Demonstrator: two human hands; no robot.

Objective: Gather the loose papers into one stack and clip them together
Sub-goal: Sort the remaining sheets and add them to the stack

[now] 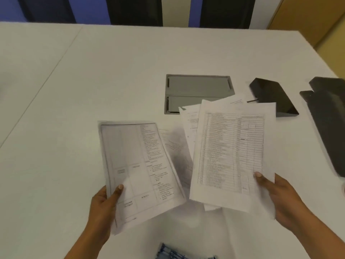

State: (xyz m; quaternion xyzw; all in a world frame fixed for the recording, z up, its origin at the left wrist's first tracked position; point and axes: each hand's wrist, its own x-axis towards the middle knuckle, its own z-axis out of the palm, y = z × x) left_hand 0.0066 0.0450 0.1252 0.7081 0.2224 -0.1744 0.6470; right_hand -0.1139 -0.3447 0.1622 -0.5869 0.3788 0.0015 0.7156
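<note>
Two bare hands each hold printed white paper sheets above the white bench.

The left hand (104, 204) fingers pinch the near-left corner of a printed table sheet (140, 171), its long axis running away from the person, leaning slightly left. The right hand (276, 195) fingers clasp the near-right edge of a fanned sheaf of printed sheets (231, 152), long axis pointing away, over a grey recessed bench panel (197, 86).

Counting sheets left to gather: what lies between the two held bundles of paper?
In the head view, more loose printed sheets lie on the white table between the left bundle and right bundle.
</note>
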